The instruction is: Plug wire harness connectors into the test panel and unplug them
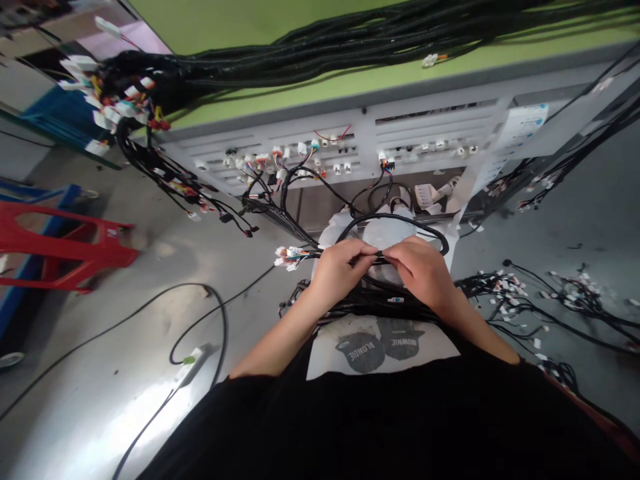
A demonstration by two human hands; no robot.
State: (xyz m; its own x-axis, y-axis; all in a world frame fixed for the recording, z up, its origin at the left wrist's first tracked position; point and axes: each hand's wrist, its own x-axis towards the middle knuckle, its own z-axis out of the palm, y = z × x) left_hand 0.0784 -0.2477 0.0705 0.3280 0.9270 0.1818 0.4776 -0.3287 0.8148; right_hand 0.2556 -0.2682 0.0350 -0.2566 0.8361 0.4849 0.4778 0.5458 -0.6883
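My left hand (pixel 336 267) and my right hand (pixel 419 267) are closed side by side on a black cable harness (pixel 395 219) in front of my chest. Their fingers pinch the same stretch of cable, almost touching. The harness loops up and over behind my hands. To the left of my left hand, a cluster of white connectors with coloured wires (pixel 289 256) sticks out from the harness end. More black strands of the harness lie across my lap below my hands.
A grey test board (pixel 430 130) with many small sockets stands ahead, under a green bench carrying thick black cable bundles (pixel 350 47). Loose harnesses with white connectors (pixel 520 293) lie on the floor at right. A red stool (pixel 65 243) and a power strip (pixel 193 363) are at left.
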